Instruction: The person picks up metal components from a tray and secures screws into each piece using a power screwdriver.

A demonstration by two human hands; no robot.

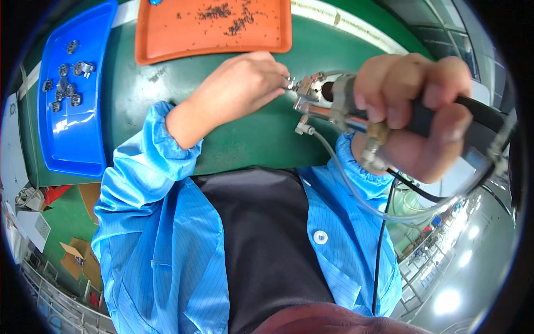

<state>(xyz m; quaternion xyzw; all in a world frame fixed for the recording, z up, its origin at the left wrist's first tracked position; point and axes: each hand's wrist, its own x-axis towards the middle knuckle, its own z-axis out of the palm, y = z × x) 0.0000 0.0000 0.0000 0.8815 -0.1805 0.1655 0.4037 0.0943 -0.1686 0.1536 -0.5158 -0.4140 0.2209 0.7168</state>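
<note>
My right hand is wrapped around a hand-held power tool, which looks like a pneumatic screwdriver. Its metal head points left, and a clear air hose curves away from a white elbow fitting beneath it. Right at the head, my left hand is closed in a pinch on a small shiny metal part. The fingers cover most of that part, so its kind is hidden. Whether it touches the tool I cannot tell.
An orange tray with many tiny dark pieces, likely screws, lies at the far side of the green table. To the left, a blue tray holds several round dark parts, one with grey prongs. Cardboard boxes stand on the floor.
</note>
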